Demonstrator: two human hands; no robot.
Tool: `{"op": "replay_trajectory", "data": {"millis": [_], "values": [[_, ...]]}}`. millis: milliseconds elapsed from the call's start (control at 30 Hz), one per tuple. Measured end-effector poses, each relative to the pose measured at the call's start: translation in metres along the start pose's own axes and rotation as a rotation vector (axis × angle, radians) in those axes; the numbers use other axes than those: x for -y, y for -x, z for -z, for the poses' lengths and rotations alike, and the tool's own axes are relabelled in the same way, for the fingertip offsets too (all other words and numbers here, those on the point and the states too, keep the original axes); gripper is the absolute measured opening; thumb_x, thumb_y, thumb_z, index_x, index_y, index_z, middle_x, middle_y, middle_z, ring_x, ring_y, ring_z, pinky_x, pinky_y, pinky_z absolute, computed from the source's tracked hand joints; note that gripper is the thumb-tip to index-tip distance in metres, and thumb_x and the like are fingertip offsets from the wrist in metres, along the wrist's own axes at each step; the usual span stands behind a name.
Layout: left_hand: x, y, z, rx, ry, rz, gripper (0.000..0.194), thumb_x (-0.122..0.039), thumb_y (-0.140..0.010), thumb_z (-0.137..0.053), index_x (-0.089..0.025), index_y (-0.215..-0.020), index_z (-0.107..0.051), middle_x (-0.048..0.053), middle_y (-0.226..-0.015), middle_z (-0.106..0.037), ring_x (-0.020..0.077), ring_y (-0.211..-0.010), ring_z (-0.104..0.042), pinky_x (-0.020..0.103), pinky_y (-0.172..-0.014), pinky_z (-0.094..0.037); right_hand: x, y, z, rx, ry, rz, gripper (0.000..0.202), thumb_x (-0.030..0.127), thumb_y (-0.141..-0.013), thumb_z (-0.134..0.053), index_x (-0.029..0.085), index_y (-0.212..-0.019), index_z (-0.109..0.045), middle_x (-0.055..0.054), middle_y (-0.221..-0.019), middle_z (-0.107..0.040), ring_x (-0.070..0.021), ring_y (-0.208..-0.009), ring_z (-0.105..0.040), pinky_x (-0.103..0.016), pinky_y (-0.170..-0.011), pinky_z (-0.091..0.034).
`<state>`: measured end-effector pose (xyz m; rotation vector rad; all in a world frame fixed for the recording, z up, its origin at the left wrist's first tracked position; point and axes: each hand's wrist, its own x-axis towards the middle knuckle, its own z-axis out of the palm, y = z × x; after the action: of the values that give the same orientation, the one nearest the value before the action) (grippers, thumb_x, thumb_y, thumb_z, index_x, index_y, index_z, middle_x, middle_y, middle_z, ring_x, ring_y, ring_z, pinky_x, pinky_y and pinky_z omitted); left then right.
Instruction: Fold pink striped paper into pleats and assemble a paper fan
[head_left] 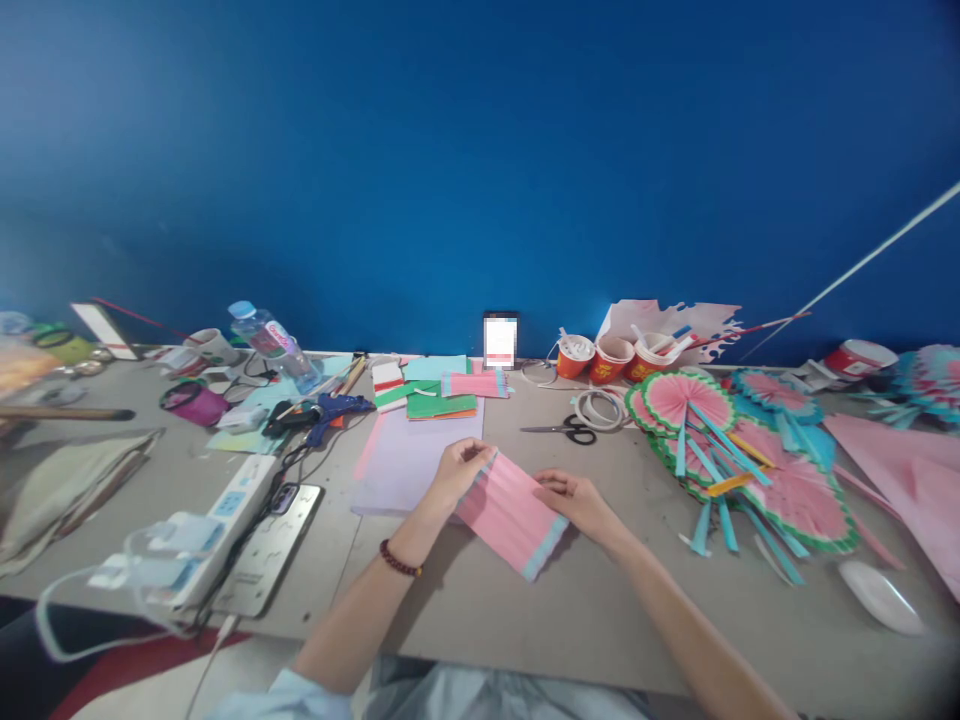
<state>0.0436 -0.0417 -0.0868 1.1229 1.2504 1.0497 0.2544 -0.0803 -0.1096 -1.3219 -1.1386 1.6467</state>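
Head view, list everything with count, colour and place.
pleated paper: one, pink, in both hands
sheets: several, mixed colours, centre back
fans: several, pink, right
scissors: one, black-handled, centre
cups: three, red, back right
coil: one, white, right
tub: one, red-white, far right
mouse: one, white, right front
screen: one, white, by wall
bottle: one, clear, left back
glue gun: one, blue, left
power strip: one, white, left
phone: one, silvery, left front
far-left clutter: too blurred to count
table: one, grey, below
wall: one, blue, behind
bracelet: one, dark red, left wrist
left hand: one, at paper's left
right hand: one, at paper's right
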Motion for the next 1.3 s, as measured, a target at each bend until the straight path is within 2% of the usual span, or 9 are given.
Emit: {"op": "replay_trajectory", "data": {"millis": [167,400,567,700,833,1000,1200,1300], "values": [[0.0,-0.003,0.004,-0.079,0.082,-0.029,0.026,-0.038,-0.064,-0.07,-0.016,-0.062,-0.057,-0.003,-0.059,-0.055,0.0089,-0.058,-0.048,0.021,-0.058,-0.039,0.005,-0.003,0.019,-0.102,-0.066,-0.008,0.036,0.041,-0.055,-0.079,0.018,-0.081,-0.07,-0.003,-0.072,-0.072,-0.0153,-0.059,-0.061,-0.027,-0.057,-0.046],[0.002,0.0,0.0,-0.097,0.109,-0.007,0.022,-0.034,-0.065,-0.07,-0.016,-0.063,-0.057,-0.006,-0.053,-0.047,0.0051,-0.049,-0.039,0.018,-0.049,-0.032,0.01,-0.005,0.025,-0.227,-0.19,-0.017,0.037,0.039,-0.054,-0.08,0.018,-0.082,-0.07,-0.002,-0.07,-0.07,-0.0135,-0.06,-0.06,-0.028,-0.061,-0.049],[0.002,-0.001,0.0,-0.058,0.145,-0.006,0.022,-0.033,-0.063,-0.071,-0.015,-0.065,-0.057,-0.005,-0.056,-0.05,0.0057,-0.051,-0.042,0.018,-0.051,-0.035,0.004,-0.007,0.027,-0.248,-0.152,0.043,0.038,0.042,-0.06,-0.075,0.018,-0.088,-0.067,-0.002,-0.072,-0.07,-0.0136,-0.06,-0.059,-0.027,-0.06,-0.046],[0.005,-0.002,0.0,-0.015,0.192,0.001,0.027,-0.032,-0.061,-0.073,-0.016,-0.077,-0.059,-0.006,-0.056,-0.05,0.006,-0.052,-0.044,0.018,-0.051,-0.036,0.0,-0.008,0.029,-0.282,-0.075,0.126,0.038,0.044,-0.066,-0.069,0.018,-0.091,-0.064,-0.001,-0.068,-0.066,-0.0126,-0.054,-0.054,-0.025,-0.052,-0.04],[0.01,-0.004,0.001,0.028,0.128,-0.039,0.03,-0.032,-0.066,-0.07,-0.015,-0.088,-0.061,-0.002,-0.069,-0.056,0.0077,-0.059,-0.049,0.018,-0.054,-0.04,-0.002,-0.01,0.03,-0.322,-0.001,0.22,0.037,0.044,-0.07,-0.064,0.017,-0.095,-0.061,-0.001,-0.067,-0.063,-0.0121,-0.054,-0.05,-0.024,-0.05,-0.035],[0.011,-0.005,0.003,0.092,0.081,-0.09,0.03,-0.032,-0.068,-0.069,-0.015,-0.091,-0.06,-0.002,-0.07,-0.054,0.009,-0.06,-0.049,0.02,-0.055,-0.042,-0.002,-0.011,0.03,-0.357,0.056,0.302,0.031,0.041,-0.074,-0.058,0.018,-0.094,-0.06,0.0,-0.066,-0.059,-0.0134,-0.057,-0.049,-0.025,-0.053,-0.036],[0.008,-0.003,0.003,0.175,0.117,-0.054,0.033,-0.031,-0.068,-0.069,-0.015,-0.095,-0.057,-0.003,-0.067,-0.052,0.0084,-0.057,-0.049,0.022,-0.056,-0.042,-0.003,-0.012,0.032,-0.376,0.118,0.327,0.031,0.04,-0.076,-0.054,0.018,-0.096,-0.059,-0.001,-0.067,-0.06,-0.0144,-0.057,-0.049,-0.026,-0.053,-0.037],[0.008,-0.002,0.003,0.172,0.113,-0.046,0.034,-0.031,-0.067,-0.069,-0.015,-0.095,-0.057,-0.004,-0.066,-0.052,0.0083,-0.056,-0.049,0.022,-0.057,-0.042,-0.004,-0.012,0.031,-0.401,0.137,0.338,0.031,0.04,-0.075,-0.054,0.017,-0.096,-0.059,-0.002,-0.068,-0.061,-0.015,-0.058,-0.05,-0.026,-0.053,-0.037]]}}
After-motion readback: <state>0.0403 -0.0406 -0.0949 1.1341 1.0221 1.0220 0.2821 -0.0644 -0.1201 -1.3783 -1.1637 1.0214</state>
